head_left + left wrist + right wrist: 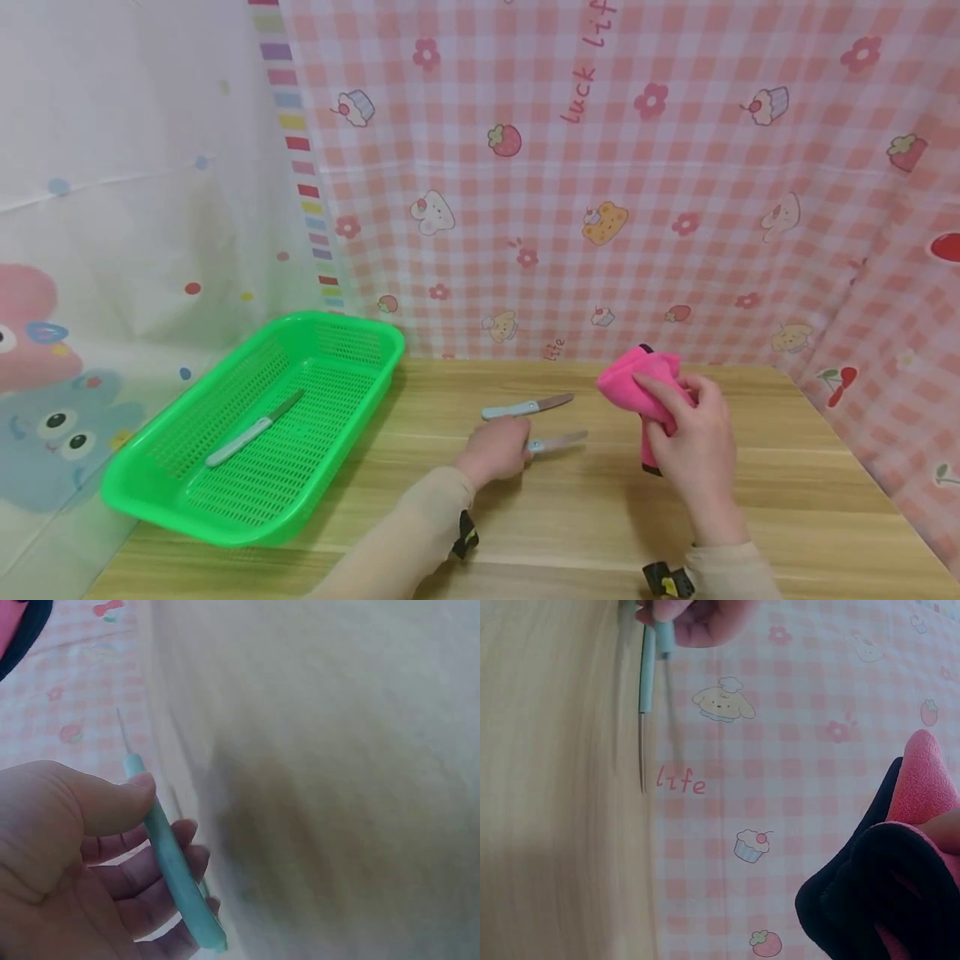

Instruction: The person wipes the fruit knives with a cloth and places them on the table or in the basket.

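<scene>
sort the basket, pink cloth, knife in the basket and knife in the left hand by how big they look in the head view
1. Basket
2. Pink cloth
3. Knife in the basket
Unranked: held knife, partly hidden by the left hand

The knife (176, 862) in the left grip (495, 450) pairs a smooth, plastic-looking handle with a metal blade. The cloth (637, 383) in the right grip (693, 429) is matt and fuzzy. Left of both grips, the basket (343, 414) is perforated plastic, faintly glossy. Below them, the table (787, 483) looks smooth and wood-grained; beyond, the sheet (480, 179) seems matt, lightly creased.
</scene>
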Action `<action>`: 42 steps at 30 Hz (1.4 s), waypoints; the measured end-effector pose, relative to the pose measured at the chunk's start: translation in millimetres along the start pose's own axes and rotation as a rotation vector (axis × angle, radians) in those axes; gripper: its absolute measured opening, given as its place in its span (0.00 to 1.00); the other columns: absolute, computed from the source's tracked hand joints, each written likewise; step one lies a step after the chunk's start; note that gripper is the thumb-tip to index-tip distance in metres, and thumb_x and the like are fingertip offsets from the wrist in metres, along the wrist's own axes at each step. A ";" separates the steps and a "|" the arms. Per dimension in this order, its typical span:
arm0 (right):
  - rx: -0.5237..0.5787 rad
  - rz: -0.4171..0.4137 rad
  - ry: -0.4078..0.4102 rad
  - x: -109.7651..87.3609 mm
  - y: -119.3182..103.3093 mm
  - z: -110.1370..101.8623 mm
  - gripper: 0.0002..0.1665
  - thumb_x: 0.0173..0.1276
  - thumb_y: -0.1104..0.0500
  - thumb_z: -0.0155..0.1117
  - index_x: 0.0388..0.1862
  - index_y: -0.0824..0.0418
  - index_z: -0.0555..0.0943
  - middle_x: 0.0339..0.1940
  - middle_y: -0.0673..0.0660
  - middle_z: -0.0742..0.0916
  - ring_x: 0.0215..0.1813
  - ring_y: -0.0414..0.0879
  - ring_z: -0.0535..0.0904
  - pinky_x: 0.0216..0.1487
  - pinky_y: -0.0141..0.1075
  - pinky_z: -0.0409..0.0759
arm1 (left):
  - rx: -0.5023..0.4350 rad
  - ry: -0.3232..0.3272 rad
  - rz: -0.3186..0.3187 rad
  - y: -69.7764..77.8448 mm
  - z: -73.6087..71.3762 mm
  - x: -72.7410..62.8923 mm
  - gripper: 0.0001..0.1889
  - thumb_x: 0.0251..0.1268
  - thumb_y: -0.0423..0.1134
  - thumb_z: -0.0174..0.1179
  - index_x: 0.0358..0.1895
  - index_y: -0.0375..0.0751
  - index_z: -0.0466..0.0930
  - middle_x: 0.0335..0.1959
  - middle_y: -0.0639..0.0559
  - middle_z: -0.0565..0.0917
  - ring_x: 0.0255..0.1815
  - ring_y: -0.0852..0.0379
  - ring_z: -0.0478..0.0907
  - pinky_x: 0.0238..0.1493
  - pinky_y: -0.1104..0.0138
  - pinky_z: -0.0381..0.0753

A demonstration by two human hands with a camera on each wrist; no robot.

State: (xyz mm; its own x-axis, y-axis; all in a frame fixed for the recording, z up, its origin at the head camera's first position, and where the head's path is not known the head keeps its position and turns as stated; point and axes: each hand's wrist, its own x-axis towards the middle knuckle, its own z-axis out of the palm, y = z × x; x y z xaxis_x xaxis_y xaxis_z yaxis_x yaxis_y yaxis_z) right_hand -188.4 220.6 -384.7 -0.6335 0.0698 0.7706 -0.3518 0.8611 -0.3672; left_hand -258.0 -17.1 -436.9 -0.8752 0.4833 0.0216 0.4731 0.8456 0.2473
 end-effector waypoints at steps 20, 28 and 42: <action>0.039 -0.025 0.024 1.5 -8.3 -4.8 0.28 0.49 0.76 0.73 0.49 0.56 0.86 0.50 0.70 0.75 0.49 0.64 0.71 0.42 0.53 0.69 | -0.980 0.012 0.005 -20.6 -41.6 -19.9 0.08 0.76 0.34 0.52 0.48 0.32 0.73 0.36 0.44 0.79 0.31 0.57 0.76 0.32 0.65 0.79; 0.092 -0.099 0.066 2.1 -17.4 -6.5 0.31 0.45 0.79 0.74 0.48 0.55 0.87 0.50 0.70 0.76 0.51 0.64 0.71 0.45 0.53 0.68 | -1.339 -0.124 0.024 -19.8 -44.0 -26.4 0.12 0.80 0.35 0.45 0.54 0.28 0.69 0.35 0.46 0.75 0.28 0.60 0.71 0.28 0.70 0.73; 0.105 -0.279 0.025 -8.9 -40.5 14.0 0.30 0.47 0.74 0.71 0.49 0.51 0.86 0.47 0.70 0.79 0.48 0.64 0.75 0.43 0.57 0.75 | -1.635 -0.316 0.052 -10.3 -41.2 -35.5 0.13 0.82 0.38 0.38 0.48 0.32 0.70 0.31 0.51 0.73 0.26 0.62 0.69 0.27 0.72 0.70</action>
State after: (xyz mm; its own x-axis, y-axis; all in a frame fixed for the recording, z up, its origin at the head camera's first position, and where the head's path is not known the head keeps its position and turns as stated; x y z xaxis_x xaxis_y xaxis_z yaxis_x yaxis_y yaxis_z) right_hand -178.1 178.0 -384.1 -0.4859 -0.1484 0.8613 -0.5797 0.7923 -0.1905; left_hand -236.1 -52.3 -400.3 -0.7127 0.6979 -0.0714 -0.2768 -0.1862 0.9427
